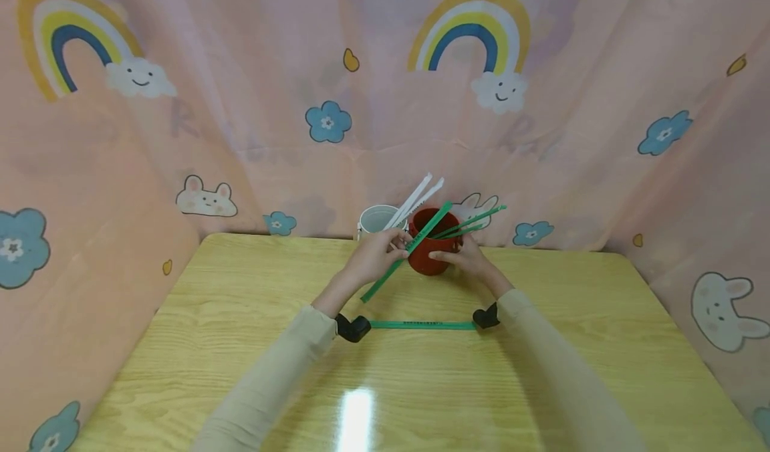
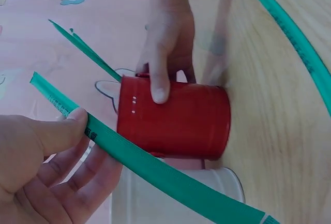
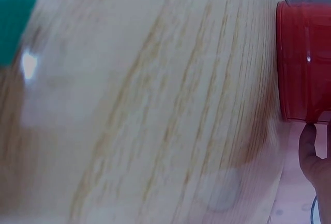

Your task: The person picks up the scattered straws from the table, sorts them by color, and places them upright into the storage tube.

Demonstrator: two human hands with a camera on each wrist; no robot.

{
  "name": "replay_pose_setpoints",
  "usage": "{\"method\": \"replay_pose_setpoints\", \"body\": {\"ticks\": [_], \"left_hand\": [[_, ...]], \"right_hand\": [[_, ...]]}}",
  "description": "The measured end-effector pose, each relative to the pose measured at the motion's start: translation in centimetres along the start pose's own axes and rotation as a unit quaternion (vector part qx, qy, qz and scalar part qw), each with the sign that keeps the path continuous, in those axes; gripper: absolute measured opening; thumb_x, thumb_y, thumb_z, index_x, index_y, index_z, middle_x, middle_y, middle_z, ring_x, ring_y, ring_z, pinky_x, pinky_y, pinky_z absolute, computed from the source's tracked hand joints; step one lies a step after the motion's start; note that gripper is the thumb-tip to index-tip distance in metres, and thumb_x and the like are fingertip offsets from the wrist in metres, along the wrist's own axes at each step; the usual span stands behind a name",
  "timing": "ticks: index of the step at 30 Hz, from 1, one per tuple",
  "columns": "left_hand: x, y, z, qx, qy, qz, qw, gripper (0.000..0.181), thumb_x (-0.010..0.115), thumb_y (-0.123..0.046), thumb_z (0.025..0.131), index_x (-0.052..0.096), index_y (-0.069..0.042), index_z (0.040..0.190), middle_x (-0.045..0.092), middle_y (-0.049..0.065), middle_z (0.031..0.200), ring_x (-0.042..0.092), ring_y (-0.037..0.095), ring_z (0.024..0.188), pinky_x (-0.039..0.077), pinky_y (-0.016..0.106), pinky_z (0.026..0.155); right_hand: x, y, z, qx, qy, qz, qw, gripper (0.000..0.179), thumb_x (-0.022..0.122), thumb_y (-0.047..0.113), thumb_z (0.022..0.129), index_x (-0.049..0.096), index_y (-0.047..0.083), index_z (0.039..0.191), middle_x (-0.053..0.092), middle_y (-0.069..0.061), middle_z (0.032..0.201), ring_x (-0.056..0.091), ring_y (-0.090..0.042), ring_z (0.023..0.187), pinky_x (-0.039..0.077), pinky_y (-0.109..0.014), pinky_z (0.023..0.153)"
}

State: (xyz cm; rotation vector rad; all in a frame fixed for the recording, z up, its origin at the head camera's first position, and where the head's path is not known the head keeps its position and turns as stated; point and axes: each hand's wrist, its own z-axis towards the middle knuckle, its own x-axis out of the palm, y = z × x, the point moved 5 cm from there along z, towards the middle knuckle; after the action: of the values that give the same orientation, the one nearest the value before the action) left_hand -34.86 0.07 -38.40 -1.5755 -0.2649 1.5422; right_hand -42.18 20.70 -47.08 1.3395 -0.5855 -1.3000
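My left hand (image 1: 374, 257) pinches a green paper-wrapped straw (image 1: 430, 224) between thumb and fingers. The straw slants in front of a small red bucket (image 1: 426, 265), its upper end near the rim. Around the bucket's right side, my right hand (image 1: 472, 258) keeps a grip, the thumb lying along its wall in the left wrist view. Thin green straws (image 1: 481, 218) lean out of the red bucket to the right. Only part of the bucket and a few fingertips (image 3: 309, 144) show in the right wrist view.
Left of the red bucket stands a white bucket (image 1: 375, 219) with white wrapped straws (image 1: 415, 201) poking out. Another green wrapped straw (image 1: 421, 325) lies crosswise on the wooden table (image 1: 252, 318), between my forearms. A patterned pink curtain (image 1: 385, 171) hangs behind the table.
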Motion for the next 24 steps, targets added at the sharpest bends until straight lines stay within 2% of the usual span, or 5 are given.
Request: {"method": "replay_pose_setpoints", "body": {"ticks": [4,9,12,18,24], "left_hand": [[-0.4,-0.5,0.3,0.011,-0.013,-0.023,0.9996,0.022,0.061,-0.015,0.094,0.063,-0.007,0.115,0.068,0.009,0.104,0.066,0.022,0.089,0.055,0.029,0.077],[-1.1,-1.1,0.6,0.024,-0.04,-0.053,0.9975,0.023,0.061,-0.014,0.094,0.062,-0.006,0.116,0.067,0.011,0.103,0.066,0.023,0.088,0.055,0.029,0.077],[-1.5,-1.6,0.8,0.031,-0.06,-0.069,0.9953,0.023,0.061,-0.013,0.094,0.062,-0.005,0.116,0.067,0.012,0.102,0.065,0.024,0.087,0.055,0.028,0.077],[-2.1,-2.4,1.3,0.034,-0.078,-0.088,0.9925,0.026,0.061,-0.015,0.094,0.062,-0.006,0.119,0.066,0.011,0.102,0.065,0.023,0.086,0.055,0.025,0.072],[-2.5,-2.9,1.6,0.035,-0.078,-0.102,0.991,0.027,0.062,-0.016,0.094,0.062,-0.005,0.119,0.067,0.012,0.1,0.066,0.022,0.081,0.054,0.022,0.064]], "right_hand": [[0.1,1.4,-0.3,-0.007,0.002,0.007,1.0,0.073,0.072,0.0,0.082,0.032,0.001,0.143,0.043,-0.022,0.14,0.046,-0.024,0.121,0.04,-0.051,0.103],[0.3,2.6,-0.6,-0.012,0.008,0.016,0.9998,0.076,0.07,-0.004,0.082,0.027,-0.005,0.144,0.039,-0.028,0.143,0.041,-0.038,0.127,0.036,-0.057,0.105],[0.3,2.0,-0.4,-0.016,0.007,0.023,0.9996,0.077,0.069,-0.005,0.082,0.026,-0.003,0.146,0.037,-0.027,0.144,0.038,-0.041,0.13,0.035,-0.058,0.106],[0.2,0.0,0.0,-0.021,-0.003,0.023,0.9995,0.076,0.07,-0.002,0.083,0.029,0.008,0.146,0.041,-0.017,0.144,0.04,-0.032,0.13,0.037,-0.054,0.107],[0.1,0.3,0.0,-0.021,0.001,0.024,0.9995,0.075,0.07,-0.003,0.083,0.029,0.006,0.146,0.04,-0.019,0.144,0.041,-0.034,0.128,0.036,-0.057,0.106]]}}
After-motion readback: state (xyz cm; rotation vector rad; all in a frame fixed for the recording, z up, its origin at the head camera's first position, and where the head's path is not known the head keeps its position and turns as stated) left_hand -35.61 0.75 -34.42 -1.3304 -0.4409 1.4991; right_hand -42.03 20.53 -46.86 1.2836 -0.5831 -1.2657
